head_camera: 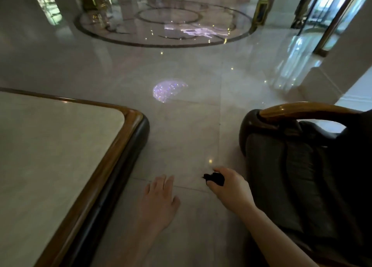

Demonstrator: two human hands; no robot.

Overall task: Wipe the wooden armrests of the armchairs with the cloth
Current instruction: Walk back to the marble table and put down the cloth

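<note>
A dark leather armchair (298,176) stands at the right, with a curved wooden armrest (302,110) along its far side. My right hand (231,188) hovers over the floor just left of the chair's seat, fingers closed around a small dark bunched cloth (214,179). My left hand (159,200) hangs beside it, lower centre, fingers loosely apart and holding nothing. Neither hand touches the armrest. The chair's near armrest is out of sight.
A marble-topped table with a rounded wooden rim (132,129) fills the left. Between table and chair runs a strip of polished marble floor (181,135). Farther off lie a round floor inlay (165,25), white columns and a glass door at the right.
</note>
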